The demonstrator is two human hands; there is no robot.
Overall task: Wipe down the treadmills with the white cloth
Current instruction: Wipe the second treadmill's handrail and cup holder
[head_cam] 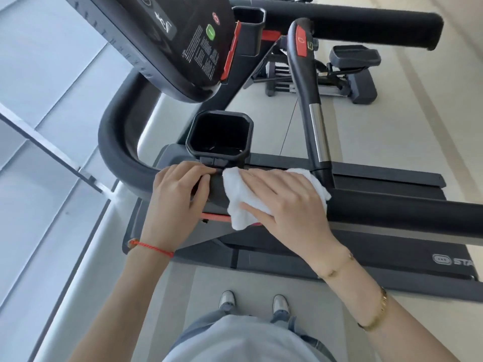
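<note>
Two hands were in view at the treadmill [392, 212]: the left hand [175, 199] and the right hand [285, 202]. One white cloth [240, 205] lay under the right hand. Two square cup holders showed, a near cup holder [220, 137] and a far cup holder [248, 17]. One console [167, 40] carried one green button [210, 32]. Two shoes stood on the floor, a left shoe [226, 299] and a right shoe [280, 303]. One red cord bracelet [154, 248] circled the left wrist; two gold bracelets, a thin chain [337, 269] and a bangle [379, 312], circled the right arm
</note>
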